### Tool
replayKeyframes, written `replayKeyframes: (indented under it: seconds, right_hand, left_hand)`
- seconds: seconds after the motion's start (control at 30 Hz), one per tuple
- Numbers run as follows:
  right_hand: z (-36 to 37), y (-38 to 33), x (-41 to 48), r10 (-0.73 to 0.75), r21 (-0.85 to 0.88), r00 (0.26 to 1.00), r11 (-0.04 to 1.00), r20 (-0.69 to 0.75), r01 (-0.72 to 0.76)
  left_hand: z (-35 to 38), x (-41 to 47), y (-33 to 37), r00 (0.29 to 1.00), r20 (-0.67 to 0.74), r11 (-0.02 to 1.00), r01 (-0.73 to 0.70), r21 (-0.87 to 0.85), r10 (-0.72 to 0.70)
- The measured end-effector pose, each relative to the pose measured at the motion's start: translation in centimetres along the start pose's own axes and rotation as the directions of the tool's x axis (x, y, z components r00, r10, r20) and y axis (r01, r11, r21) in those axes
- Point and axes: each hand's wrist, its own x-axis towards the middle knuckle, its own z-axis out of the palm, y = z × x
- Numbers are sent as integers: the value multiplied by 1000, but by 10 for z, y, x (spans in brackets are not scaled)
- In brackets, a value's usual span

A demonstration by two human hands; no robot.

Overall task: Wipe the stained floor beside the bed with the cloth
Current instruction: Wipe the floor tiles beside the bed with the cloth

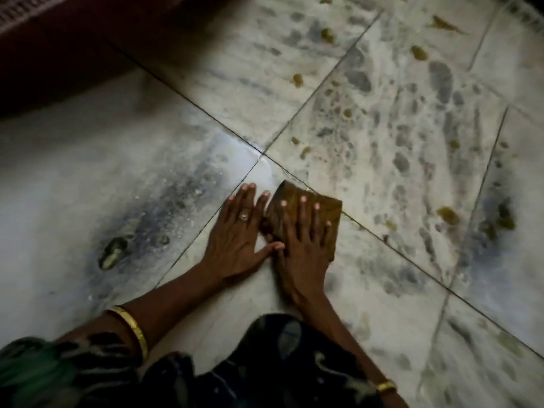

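A folded brown cloth (332, 209) lies flat on the pale marble floor (382, 142) near the middle of the view. My right hand (303, 245) presses down on it with fingers spread, covering most of it. My left hand (235, 234), wearing a ring, lies flat on the bare tile right beside the cloth, fingers apart, its thumb touching my right hand. Yellowish-brown stain spots (447, 214) dot the tiles to the right and far right of the cloth. A dark greyish smear with a greenish blotch (113, 251) lies to the left of my left hand.
The dark red edge of the bed (59, 54) fills the upper left corner. My patterned dark clothing (265, 372) covers the bottom of the view. Dark grout lines cross just beyond the cloth. More stains (326, 35) lie on the far tiles.
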Motion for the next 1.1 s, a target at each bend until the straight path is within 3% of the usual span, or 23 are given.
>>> replayKeyframes:
  seconds: [0.13,0.23,0.5,0.67,0.77,0.9,1.1]
  right_hand:
    - [0,35,-36,-318,-45,948,947,29,319]
    - [-4,61,-38,-405,-59,914,912,26,406]
    - [4,14,83,-260,-9,961,965,-93,261]
    - [9,-31,106,-388,59,917,917,-94,395]
    - [5,-10,80,-518,46,850,850,-96,524]
    - [-1,29,65,-588,22,802,805,-100,593]
    - [4,-2,143,-430,0,897,902,-104,432]
  left_hand:
    - [-10,8,-19,996,-21,995,93,34,-92]
    - [-10,5,-20,989,-48,989,142,36,-140]
    - [-12,3,-19,988,-79,990,139,36,-136]
    - [-10,-1,-20,969,-124,977,212,-30,-214]
    - [-12,2,-22,970,-130,978,209,2,-207]
    - [-10,5,-21,968,-144,978,209,22,-204]
    - [-11,6,-17,969,-91,964,238,117,-228]
